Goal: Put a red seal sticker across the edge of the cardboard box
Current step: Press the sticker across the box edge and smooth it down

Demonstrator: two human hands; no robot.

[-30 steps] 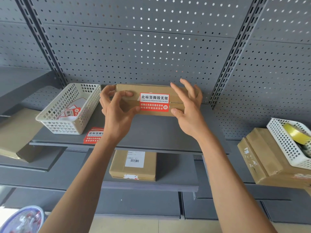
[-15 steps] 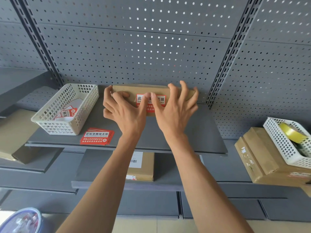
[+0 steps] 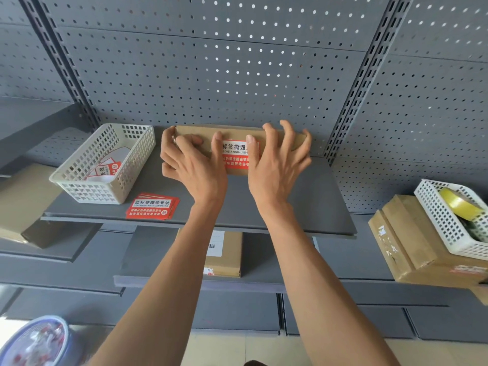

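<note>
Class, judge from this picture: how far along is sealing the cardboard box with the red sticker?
Done: the red seal sticker already lies on the cardboard box. In hand: the left hand and right hand press on either side of it. Left: checking it is smoothed flat and letting go; its edges are partly hidden.

Even, diffuse daylight, fairly bright, no hard glare. Pegboard back panel [image 3: 237, 75] holes glow white upper right, dark at left, so light is coming through from behind there. Soft shadow under the near shelf [image 3: 200, 215] edge and below both forearms. Strong wide-angle distortion: uprights [image 3: 353, 83] bow outward, side shelves tilt. Centre sharp; blue-rimmed container [image 3: 34, 342] near left is blurred, floor strip there washed out.
</note>
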